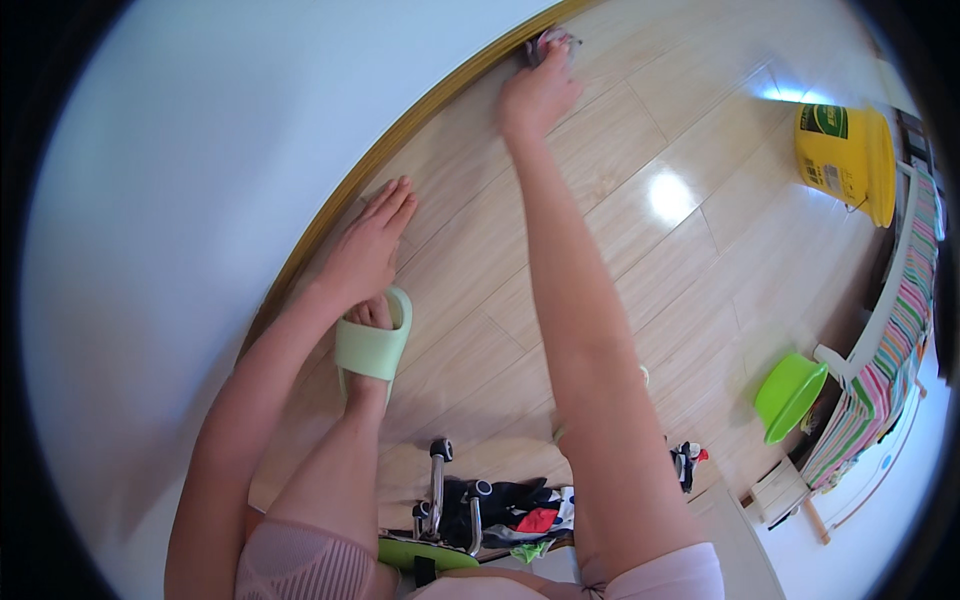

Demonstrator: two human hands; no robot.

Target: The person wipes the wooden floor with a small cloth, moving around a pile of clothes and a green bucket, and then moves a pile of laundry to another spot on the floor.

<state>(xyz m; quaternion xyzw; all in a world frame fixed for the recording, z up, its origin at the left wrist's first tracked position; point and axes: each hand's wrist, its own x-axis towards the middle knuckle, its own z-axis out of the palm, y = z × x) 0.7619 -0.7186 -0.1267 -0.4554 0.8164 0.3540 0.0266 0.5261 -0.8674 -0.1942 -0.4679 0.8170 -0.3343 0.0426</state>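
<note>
My right hand (541,96) reaches far forward and grips a crumpled cloth (553,46), pressed to the floor beside the wooden baseboard (420,112). Fingers wrap over the cloth, so part of it is hidden. Closer to me, my left hand (366,247) is empty, its fingers stretched out just over the floor near the same baseboard. Below that hand is my foot in a pale green slide slipper (371,349), with the toes partly covered by the wrist.
A yellow bucket (836,157) stands at the right on the wood-look floor (465,360). Further down are a bright green basin (789,397) and a striped cloth cover (874,405). Behind me are a chair's metal legs (436,487) and a heap of clothes (525,506).
</note>
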